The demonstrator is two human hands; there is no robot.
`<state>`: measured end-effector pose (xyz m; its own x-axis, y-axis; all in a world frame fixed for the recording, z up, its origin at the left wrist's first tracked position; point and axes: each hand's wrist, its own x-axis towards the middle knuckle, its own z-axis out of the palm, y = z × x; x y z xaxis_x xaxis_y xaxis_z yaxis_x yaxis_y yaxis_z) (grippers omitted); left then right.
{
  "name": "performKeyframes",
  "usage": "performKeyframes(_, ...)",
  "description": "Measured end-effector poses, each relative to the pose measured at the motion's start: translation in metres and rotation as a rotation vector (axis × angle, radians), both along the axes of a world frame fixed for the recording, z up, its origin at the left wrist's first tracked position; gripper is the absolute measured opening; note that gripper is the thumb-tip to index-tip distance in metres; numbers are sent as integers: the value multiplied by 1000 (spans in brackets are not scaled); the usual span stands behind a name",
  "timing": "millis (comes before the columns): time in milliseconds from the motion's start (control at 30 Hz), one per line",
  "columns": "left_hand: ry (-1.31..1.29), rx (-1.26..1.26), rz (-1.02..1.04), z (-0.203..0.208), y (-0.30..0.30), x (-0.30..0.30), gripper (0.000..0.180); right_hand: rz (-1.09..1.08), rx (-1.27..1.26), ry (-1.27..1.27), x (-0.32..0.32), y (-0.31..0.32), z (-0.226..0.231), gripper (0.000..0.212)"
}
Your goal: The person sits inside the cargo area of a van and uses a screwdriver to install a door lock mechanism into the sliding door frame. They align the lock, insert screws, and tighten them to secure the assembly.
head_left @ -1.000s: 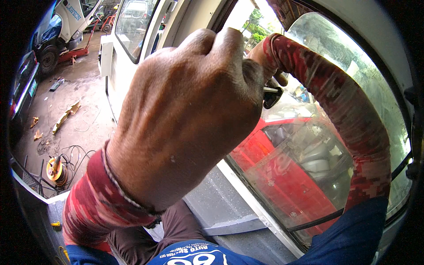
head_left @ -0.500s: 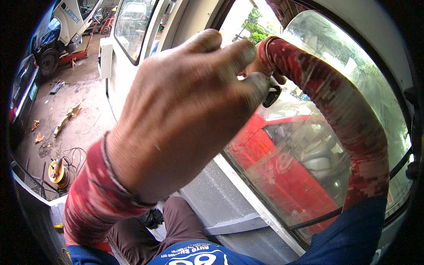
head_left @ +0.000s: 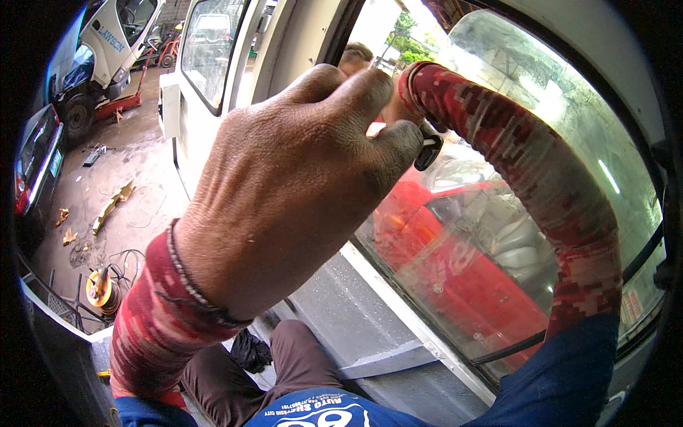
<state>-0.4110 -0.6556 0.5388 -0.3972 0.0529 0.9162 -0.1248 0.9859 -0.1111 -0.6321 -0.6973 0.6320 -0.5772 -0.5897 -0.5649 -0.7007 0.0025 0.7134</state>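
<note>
My left hand (head_left: 284, 164), in a red camouflage sleeve, is raised at the centre, its back toward me. Its fingers and thumb are closed together. A small glossy black curved piece (head_left: 429, 153) sticks out just past the thumb tip; its kind cannot be made out. My right arm (head_left: 526, 135), in a matching sleeve, arches up along the window glass (head_left: 455, 285). It bends over so that my right hand (head_left: 395, 107) meets the left from beyond. The left hand hides nearly all of the right hand's fingers.
White vehicle door frames (head_left: 299, 50) surround me. Beyond the glass stands a red car (head_left: 455, 270). At left, a yellow cable reel (head_left: 101, 292), fallen leaves (head_left: 70, 236) and a dark car (head_left: 35, 160) are on the ground. Part of another person's head (head_left: 356, 55) shows outside.
Both hands and the black piece have shifted slightly left. The left hand is less smeared by motion. Part of another person's head has come into sight beyond my hands.
</note>
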Motion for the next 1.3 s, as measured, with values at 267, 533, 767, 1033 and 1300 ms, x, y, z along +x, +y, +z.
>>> performKeyframes(267,-256,218,134,-8,-4,8,15,-145,-143,29,14,9,4,51)
performKeyframes(533,-14,8,133,-3,-4,-1,8,-103,-128,85,13,8,4,33)
performKeyframes(767,-239,180,85,2,-4,9,6,-134,-58,20,-2,-4,1,33)
performKeyframes(1033,-3,-48,10,3,-7,3,17,-280,46,-30,-11,-15,-9,31)
performKeyframes(1300,-267,129,106,6,-1,12,5,-9,-49,98,-6,-2,1,40)
